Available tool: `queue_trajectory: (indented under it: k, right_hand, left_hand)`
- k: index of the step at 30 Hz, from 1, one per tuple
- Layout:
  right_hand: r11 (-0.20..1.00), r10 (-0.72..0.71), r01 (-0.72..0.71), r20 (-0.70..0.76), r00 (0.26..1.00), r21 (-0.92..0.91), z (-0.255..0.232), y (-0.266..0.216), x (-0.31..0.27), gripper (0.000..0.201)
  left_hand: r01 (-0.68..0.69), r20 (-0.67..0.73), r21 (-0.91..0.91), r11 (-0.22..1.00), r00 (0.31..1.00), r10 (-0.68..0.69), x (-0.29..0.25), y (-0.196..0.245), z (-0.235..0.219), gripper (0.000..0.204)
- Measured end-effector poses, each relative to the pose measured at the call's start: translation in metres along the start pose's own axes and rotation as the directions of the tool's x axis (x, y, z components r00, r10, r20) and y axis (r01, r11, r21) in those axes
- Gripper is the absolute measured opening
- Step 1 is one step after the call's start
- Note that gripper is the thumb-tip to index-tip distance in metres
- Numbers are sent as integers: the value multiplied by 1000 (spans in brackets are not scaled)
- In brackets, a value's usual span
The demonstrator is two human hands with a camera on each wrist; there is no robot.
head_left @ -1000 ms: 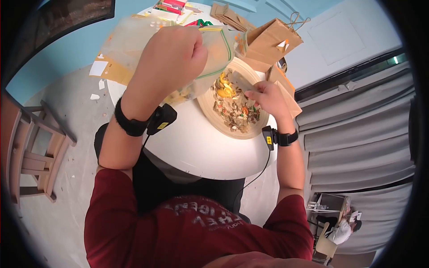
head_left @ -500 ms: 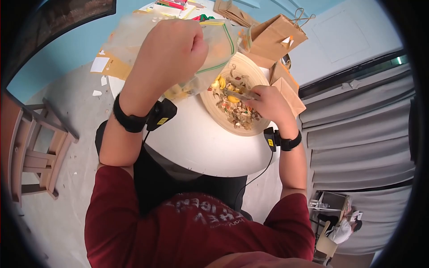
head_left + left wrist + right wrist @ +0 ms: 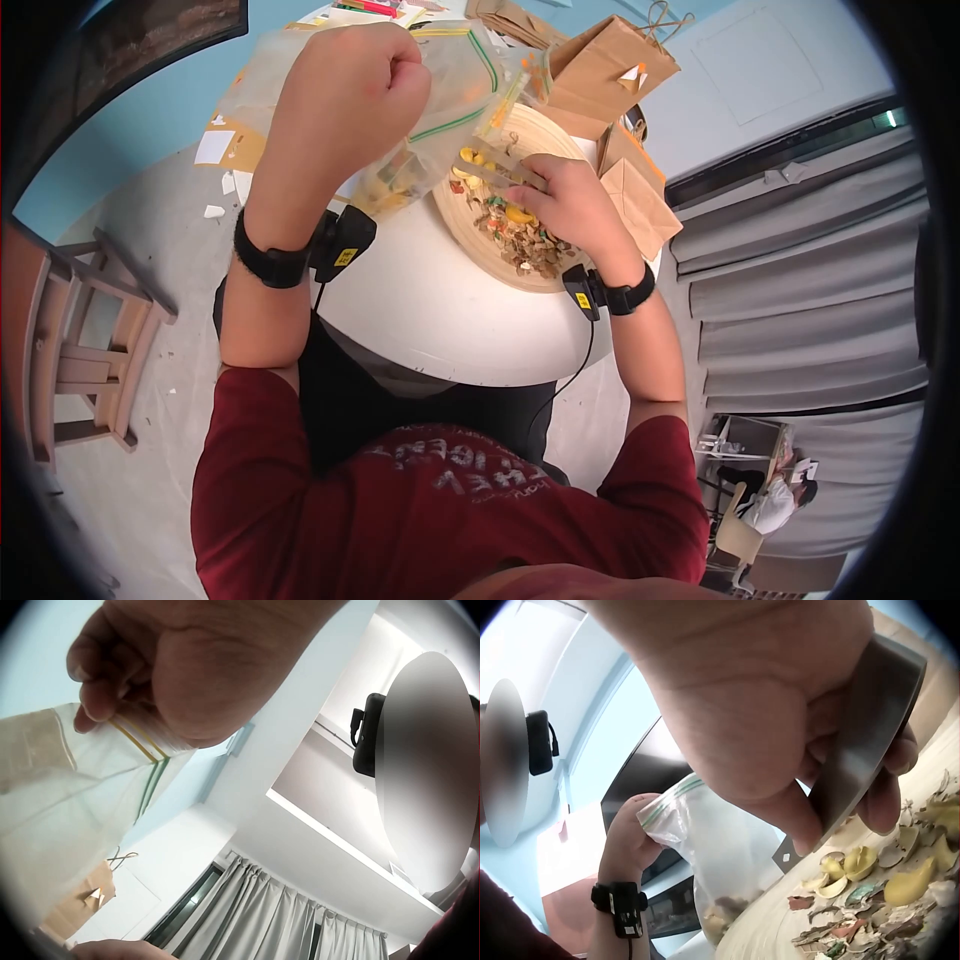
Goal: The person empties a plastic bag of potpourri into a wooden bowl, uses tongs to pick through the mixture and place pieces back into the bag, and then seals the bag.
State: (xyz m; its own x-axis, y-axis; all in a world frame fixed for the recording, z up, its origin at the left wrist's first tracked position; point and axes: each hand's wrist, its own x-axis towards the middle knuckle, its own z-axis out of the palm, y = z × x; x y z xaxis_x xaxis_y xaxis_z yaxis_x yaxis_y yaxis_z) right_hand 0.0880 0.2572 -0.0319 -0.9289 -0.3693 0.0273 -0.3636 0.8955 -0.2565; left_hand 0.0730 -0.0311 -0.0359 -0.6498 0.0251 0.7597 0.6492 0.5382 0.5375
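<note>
My left hand [image 3: 350,100] grips the top edge of a clear zip bag [image 3: 455,90] with yellow and green seal lines, and several pieces lie in the bag's bottom. Curled fingers show on the bag's edge in the left wrist view. My right hand [image 3: 585,205] holds metal tongs [image 3: 862,720] over a round pale tray [image 3: 458,225] of dried leaves and petals [image 3: 530,245]. The tong tips are beside yellow pieces [image 3: 478,158], close to the bag; whether they pinch any I cannot tell. More yellow pieces [image 3: 911,883] lie in the tray.
Behind the tray stands a brown paper bag [image 3: 600,75] with handles; a smaller one [image 3: 640,205] is to its right. Another clear bag [image 3: 262,85] lies at the back left, near an envelope [image 3: 243,148]. The white table's front edge [image 3: 450,375] is near my lap.
The tongs in my right hand have moved left and back, from over the middle of the tray toward the clear bag. My left hand keeps its grip and appears slightly further left.
</note>
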Motion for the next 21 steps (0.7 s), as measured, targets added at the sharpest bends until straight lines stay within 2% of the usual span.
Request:
queue_trajectory:
  k: [3, 6, 9, 10, 13, 16, 21]
  right_hand:
    - [991, -101, 96, -62, 993, -89, 8, 12, -1, 30]
    - [972, 65, -69, -24, 998, -225, 0, 15, -13, 29]
    - [938, 205, -176, 67, 977, -298, -19, 19, -20, 29]
    - [942, 253, -233, 56, 966, -242, -24, 15, -20, 29]
    - [967, 201, -198, 2, 980, -160, -22, 20, -11, 29]
    - [988, 96, -100, -37, 995, -115, -9, 23, 2, 27]
    - [981, 31, -41, -53, 998, -190, 3, 21, 18, 25]
  left_hand:
    - [-30, -11, 9, 1000, 1000, 30, 0, -2, -1, 11]
    - [-47, -17, 27, 999, 999, 48, 0, -4, -4, 11]
    - [52, 6, -14, 999, 999, -52, -2, 1, -7, 11]
    - [52, 8, -14, 999, 999, -52, -2, 0, -7, 11]
    - [47, 9, -22, 999, 999, -47, -1, 1, -7, 10]
    - [52, 9, -55, 997, 999, -52, 0, 3, -6, 10]
    - [78, 14, -98, 992, 997, -77, -1, 2, -5, 11]
